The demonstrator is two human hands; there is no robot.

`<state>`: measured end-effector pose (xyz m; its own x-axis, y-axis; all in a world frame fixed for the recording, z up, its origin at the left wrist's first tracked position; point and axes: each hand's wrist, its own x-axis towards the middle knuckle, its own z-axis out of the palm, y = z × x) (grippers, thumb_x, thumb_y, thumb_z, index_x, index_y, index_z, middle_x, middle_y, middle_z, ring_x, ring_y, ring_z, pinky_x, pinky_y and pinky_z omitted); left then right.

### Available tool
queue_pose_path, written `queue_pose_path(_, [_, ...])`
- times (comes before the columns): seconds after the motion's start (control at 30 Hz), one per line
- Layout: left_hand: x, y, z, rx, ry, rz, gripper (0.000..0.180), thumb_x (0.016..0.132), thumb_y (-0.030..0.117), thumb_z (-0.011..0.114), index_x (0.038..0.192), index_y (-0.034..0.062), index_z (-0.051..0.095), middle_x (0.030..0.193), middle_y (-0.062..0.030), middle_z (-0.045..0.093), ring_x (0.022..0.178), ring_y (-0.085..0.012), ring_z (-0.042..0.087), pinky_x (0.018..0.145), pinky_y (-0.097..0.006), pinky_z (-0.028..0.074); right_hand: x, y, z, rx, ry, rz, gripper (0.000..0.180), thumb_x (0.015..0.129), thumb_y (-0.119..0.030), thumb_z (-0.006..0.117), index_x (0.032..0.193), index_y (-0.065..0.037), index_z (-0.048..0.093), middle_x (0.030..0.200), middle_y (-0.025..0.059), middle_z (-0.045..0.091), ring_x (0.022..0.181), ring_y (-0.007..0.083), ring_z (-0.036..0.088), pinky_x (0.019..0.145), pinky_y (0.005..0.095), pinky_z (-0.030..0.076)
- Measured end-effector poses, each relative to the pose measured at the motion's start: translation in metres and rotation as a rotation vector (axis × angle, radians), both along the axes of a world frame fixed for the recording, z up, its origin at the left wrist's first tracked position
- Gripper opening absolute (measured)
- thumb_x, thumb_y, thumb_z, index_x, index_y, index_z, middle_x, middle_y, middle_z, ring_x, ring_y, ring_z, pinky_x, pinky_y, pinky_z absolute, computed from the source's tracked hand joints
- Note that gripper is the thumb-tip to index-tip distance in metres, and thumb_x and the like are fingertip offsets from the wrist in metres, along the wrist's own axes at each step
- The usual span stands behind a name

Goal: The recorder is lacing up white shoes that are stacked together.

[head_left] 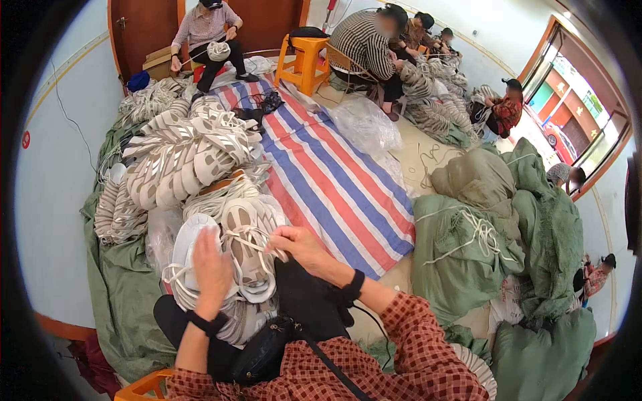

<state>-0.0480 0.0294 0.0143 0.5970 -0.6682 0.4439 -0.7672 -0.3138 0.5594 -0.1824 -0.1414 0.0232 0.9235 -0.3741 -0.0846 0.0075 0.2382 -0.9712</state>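
Observation:
In front of me, over my lap, lies a beige and white shoe upper with a white shoelace crossing its front. My right hand is at its right side, thumb and fingers pinched on the shoelace. My left hand is raised at the left, between that upper and another pale shoe upper; motion smears its fingers, so I cannot tell whether they hold anything. More uppers lie bundled below and between my wrists, partly hidden by my left hand.
A large pile of bundled shoe uppers rises ahead on the left. A striped red, blue and white sheet covers the floor beyond. Stuffed green sacks stand at right. An orange stool and several people working with bundles are farther back.

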Motion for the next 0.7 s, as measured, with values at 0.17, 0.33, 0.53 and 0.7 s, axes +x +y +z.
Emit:
queue_pose_path(0.17, [0.044,0.062,-0.007,0.489,-0.063,0.004,0.035,0.079,0.009,0.059,0.113,0.0034,0.055,0.097,-0.0204,0.062,0.094,-0.0351,0.058,0.096,-0.05,0.035,-0.085,-0.005,0.094,0.013,-0.161,-0.026,0.009,0.087,-0.006,0.058,0.084,0.001,0.062,0.078,0.0064,0.063,0.07,0.011,0.059,0.067,0.0228,0.048])
queue_pose_path(0.33, [0.129,0.048,0.012,0.021,-0.115,-0.468,0.03,0.092,0.026,0.045,0.092,0.002,0.063,0.075,-0.0149,0.062,0.067,-0.0286,0.061,0.063,-0.04,0.047,-0.095,-0.007,0.103,-0.36,-0.449,0.104,0.027,0.094,-0.022,0.056,0.079,0.0,0.062,0.07,0.006,0.06,0.066,0.0161,0.056,0.085,0.0438,0.047])
queue_pose_path(0.53, [0.119,-0.03,0.085,-0.091,-0.246,-0.007,0.028,0.089,0.023,0.051,0.105,0.0028,0.061,0.099,-0.0122,0.062,0.093,-0.0175,0.058,0.08,-0.032,0.045,-0.069,0.013,0.165,-0.254,-0.787,0.169,0.018,0.089,-0.013,0.058,0.075,-0.001,0.06,0.073,0.0072,0.06,0.077,0.0172,0.056,0.081,0.0388,0.047])
queue_pose_path(0.7, [0.007,-0.033,0.144,-0.298,0.691,-0.633,0.036,0.093,0.022,0.047,0.122,0.0014,0.053,0.119,-0.0076,0.055,0.111,-0.0174,0.053,0.094,-0.033,0.043,-0.004,0.008,0.145,-0.715,-0.402,-0.129,0.006,0.082,-0.003,0.062,0.084,0.002,0.064,0.102,0.0095,0.062,0.097,0.0164,0.057,0.086,0.0275,0.043])
